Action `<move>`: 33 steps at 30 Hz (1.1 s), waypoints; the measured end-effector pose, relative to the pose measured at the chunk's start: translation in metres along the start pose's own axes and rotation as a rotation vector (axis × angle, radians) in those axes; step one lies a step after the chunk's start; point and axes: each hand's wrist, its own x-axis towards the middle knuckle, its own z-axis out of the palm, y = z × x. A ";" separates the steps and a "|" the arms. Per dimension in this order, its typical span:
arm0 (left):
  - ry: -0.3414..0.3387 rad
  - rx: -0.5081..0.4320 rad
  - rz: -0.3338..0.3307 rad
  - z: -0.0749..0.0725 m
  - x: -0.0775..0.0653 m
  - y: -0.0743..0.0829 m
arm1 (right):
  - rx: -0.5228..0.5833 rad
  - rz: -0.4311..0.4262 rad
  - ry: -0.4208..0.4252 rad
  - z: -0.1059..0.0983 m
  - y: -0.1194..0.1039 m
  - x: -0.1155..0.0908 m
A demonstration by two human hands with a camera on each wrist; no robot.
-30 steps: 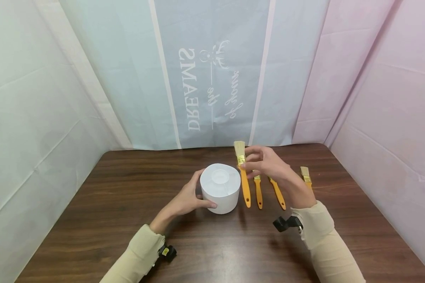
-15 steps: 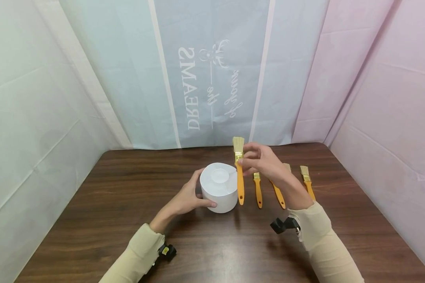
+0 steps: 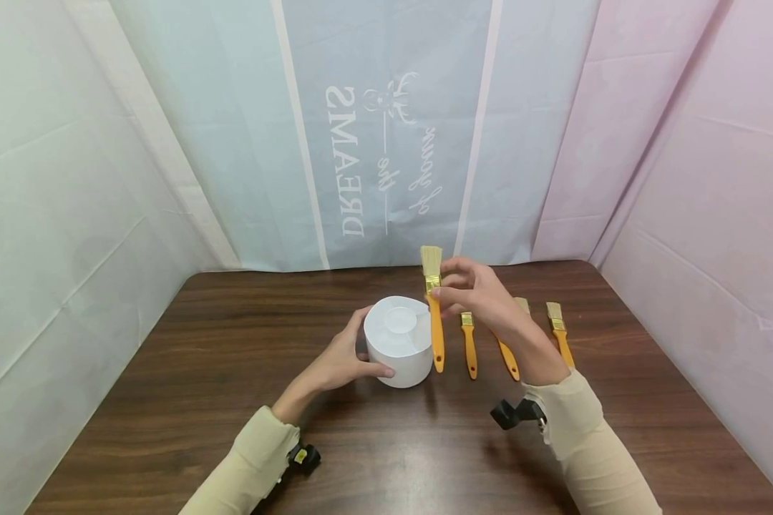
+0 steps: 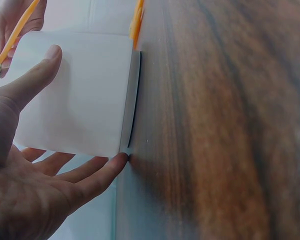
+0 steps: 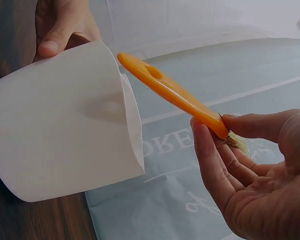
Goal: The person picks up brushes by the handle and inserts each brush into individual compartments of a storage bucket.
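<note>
A white round container (image 3: 399, 368) with an inner ring and dividers stands on the table. My left hand (image 3: 344, 361) holds it from the left; in the left wrist view the thumb (image 4: 42, 72) lies on its wall and the fingers go round the other side. Beside the container's right rim, my right hand (image 3: 479, 293) pinches a paintbrush (image 3: 436, 329) near its metal band. That brush is in the air, bristles up, its orange handle (image 5: 172, 95) pointing down. The right wrist view shows thumb and fingertips on the brush, with most bristles hidden by the hand.
On the table (image 3: 167, 400) to the right lie more orange-handled brushes: one nearest the container (image 3: 469, 347), another (image 3: 507, 357) partly behind the right wrist, a third (image 3: 558, 332) farther right. A printed cloth (image 3: 386, 236) hangs behind the table's back edge.
The right hand has moved the paintbrush slightly left and up, closer to the container, and its handle stands more upright. My left hand and the container have stayed nearly still.
</note>
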 end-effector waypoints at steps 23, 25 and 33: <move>-0.002 0.001 0.018 -0.001 0.000 -0.003 | 0.161 -0.088 0.044 0.008 -0.005 -0.003; -0.001 0.002 0.016 -0.001 0.001 -0.004 | 0.164 -0.098 0.054 0.009 -0.005 -0.003; 0.000 0.007 0.011 -0.001 0.001 -0.005 | 0.167 -0.117 0.091 0.011 -0.009 -0.005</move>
